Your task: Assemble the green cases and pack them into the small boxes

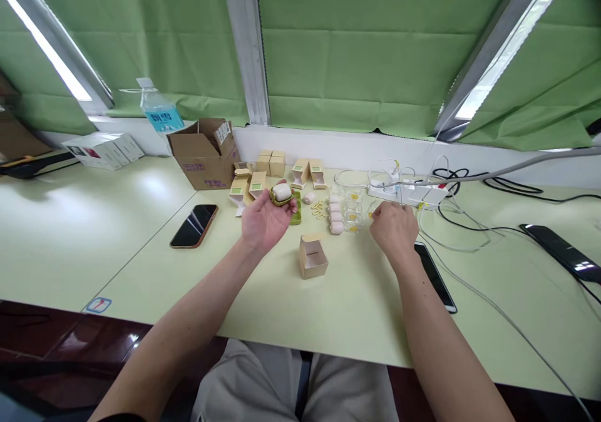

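My left hand (267, 223) is raised palm up, its fingers curled round a small olive-green tray (280, 202). In that tray sits a white rounded case (282, 191) that looks like an earbud case. My right hand (395, 226) is closed with its knuckles up, just right of the clear plastic shells (354, 212); its fingertips are hidden, with a bit of yellow beside them. Left of the shells stands a row of pale pink cases (335, 216). Several yellow loops (318, 209) and another pale case (308, 198) lie between the hands. An open cardboard box (313, 258) stands nearer me.
More small boxes (308, 173) stand along the wall by a brown carton (203, 159). A phone (194, 226) lies at left, another phone (434, 278) beside my right forearm. A white power strip (408, 192) and loose cables (479, 225) spread over the right side.
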`<state>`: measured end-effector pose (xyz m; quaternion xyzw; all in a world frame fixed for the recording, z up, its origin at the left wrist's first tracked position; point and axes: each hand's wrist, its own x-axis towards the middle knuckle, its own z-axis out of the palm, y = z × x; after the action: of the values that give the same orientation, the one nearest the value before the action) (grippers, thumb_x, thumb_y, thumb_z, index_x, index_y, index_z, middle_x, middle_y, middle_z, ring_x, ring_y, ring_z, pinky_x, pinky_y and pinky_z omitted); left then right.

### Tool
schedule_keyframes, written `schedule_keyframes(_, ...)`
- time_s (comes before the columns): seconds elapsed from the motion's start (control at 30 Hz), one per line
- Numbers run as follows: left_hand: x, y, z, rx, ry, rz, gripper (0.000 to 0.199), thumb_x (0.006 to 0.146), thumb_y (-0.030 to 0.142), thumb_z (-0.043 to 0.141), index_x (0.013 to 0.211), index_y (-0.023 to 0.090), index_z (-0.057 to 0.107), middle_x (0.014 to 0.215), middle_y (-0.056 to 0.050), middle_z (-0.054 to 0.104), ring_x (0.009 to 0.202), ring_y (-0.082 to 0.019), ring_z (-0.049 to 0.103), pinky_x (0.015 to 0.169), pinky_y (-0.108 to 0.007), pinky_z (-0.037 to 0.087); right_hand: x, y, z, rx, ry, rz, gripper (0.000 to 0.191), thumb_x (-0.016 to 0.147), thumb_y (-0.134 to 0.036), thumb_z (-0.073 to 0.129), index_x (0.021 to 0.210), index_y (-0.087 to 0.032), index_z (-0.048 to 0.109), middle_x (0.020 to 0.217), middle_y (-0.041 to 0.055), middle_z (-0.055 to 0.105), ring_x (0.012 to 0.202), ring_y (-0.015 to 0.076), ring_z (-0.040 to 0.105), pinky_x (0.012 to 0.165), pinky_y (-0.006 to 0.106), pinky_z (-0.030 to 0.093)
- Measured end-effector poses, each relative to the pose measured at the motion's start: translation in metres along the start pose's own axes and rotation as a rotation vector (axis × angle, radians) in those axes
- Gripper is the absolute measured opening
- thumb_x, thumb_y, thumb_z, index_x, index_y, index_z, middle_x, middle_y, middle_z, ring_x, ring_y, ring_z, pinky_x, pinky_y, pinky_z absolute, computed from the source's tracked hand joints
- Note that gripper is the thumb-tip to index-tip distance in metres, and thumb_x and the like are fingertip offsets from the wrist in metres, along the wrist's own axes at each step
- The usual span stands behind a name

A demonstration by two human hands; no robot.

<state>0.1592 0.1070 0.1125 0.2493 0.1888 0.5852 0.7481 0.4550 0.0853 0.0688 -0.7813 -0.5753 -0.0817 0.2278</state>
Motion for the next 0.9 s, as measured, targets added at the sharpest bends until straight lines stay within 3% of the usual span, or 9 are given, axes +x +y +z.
schedule_keyframes(0.13, -0.001, -0.003, 0.000, 0.077, -0.078, 0.055, 0.034, 0.106, 0.029, 0.057, 0.135, 0.019, 0.071, 0.115, -0.012, 0.075, 0.094, -0.021, 0.072, 0.096, -0.039, 0.059, -0.002, -0.014, -0.010, 0.616, 0.190, -0.096, 0.003, 0.094, -0.026, 0.062, 0.093, -0.023, 0.061, 0.121, 0.0153, 0.073, 0.120, 0.0325, 0.067, 0.097, 0.049, 0.057)
schedule_keyframes(0.23, -0.001, -0.008, -0.005, 0.212, -0.183, 0.204, 0.040, 0.097, 0.030, 0.076, 0.136, 0.022, 0.072, 0.120, -0.008, 0.074, 0.101, -0.019, 0.073, 0.107, -0.039, 0.057, -0.009, -0.031, -0.016, 1.092, 0.135, -0.177, 0.026, 0.089, -0.039, 0.077, 0.099, -0.027, 0.056, 0.122, 0.0088, 0.070, 0.116, 0.0266, 0.071, 0.092, 0.043, 0.062)
schedule_keyframes(0.33, 0.000, -0.013, -0.012, 0.368, -0.270, 0.378, 0.055, 0.091, 0.041, 0.088, 0.141, 0.026, 0.072, 0.121, -0.006, 0.075, 0.106, -0.019, 0.075, 0.111, -0.038, 0.058, -0.017, -0.046, -0.014, 1.295, 0.049, -0.245, 0.046, 0.083, -0.043, 0.087, 0.113, -0.029, 0.055, 0.117, 0.0050, 0.071, 0.110, 0.0238, 0.074, 0.091, 0.040, 0.063)
schedule_keyframes(0.47, 0.000, -0.016, -0.015, 0.544, -0.304, 0.525, 0.062, 0.091, 0.047, 0.089, 0.148, 0.030, 0.069, 0.124, -0.006, 0.077, 0.109, -0.017, 0.075, 0.101, -0.031, 0.061, -0.024, -0.056, -0.009, 1.277, 0.070, -0.326, 0.056, 0.082, -0.039, 0.089, 0.127, -0.029, 0.057, 0.120, 0.0079, 0.074, 0.114, 0.0264, 0.074, 0.089, 0.041, 0.063)
schedule_keyframes(0.57, -0.005, -0.017, -0.012, 0.651, -0.308, 0.568, 0.059, 0.091, 0.046, 0.091, 0.143, 0.027, 0.073, 0.129, -0.009, 0.077, 0.110, -0.019, 0.075, 0.095, -0.030, 0.062, -0.032, -0.063, -0.011, 1.106, 0.231, -0.433, 0.049, 0.089, -0.033, 0.083, 0.133, -0.028, 0.063, 0.132, 0.0115, 0.072, 0.125, 0.0306, 0.072, 0.099, 0.050, 0.064)
schedule_keyframes(0.73, -0.014, -0.020, -0.006, 0.774, -0.310, 0.536, 0.057, 0.089, 0.053, 0.090, 0.137, 0.024, 0.078, 0.135, -0.012, 0.076, 0.118, -0.025, 0.073, 0.102, -0.037, 0.061, -0.049, -0.079, -0.020, 0.767, 0.512, -0.750, 0.044, 0.099, -0.020, 0.072, 0.142, -0.028, 0.064, 0.130, 0.0145, 0.071, 0.123, 0.0337, 0.071, 0.102, 0.057, 0.064)
schedule_keyframes(0.9, -0.018, -0.023, -0.007, 0.916, -0.284, 0.593, 0.054, 0.090, 0.054, 0.089, 0.136, 0.026, 0.080, 0.131, -0.010, 0.076, 0.121, -0.026, 0.071, 0.109, -0.039, 0.056, -0.055, -0.087, -0.020, 0.719, 0.636, -0.776, 0.053, 0.100, -0.016, 0.072, 0.150, -0.028, 0.061, 0.129, 0.0160, 0.069, 0.119, 0.0335, 0.073, 0.097, 0.053, 0.067)
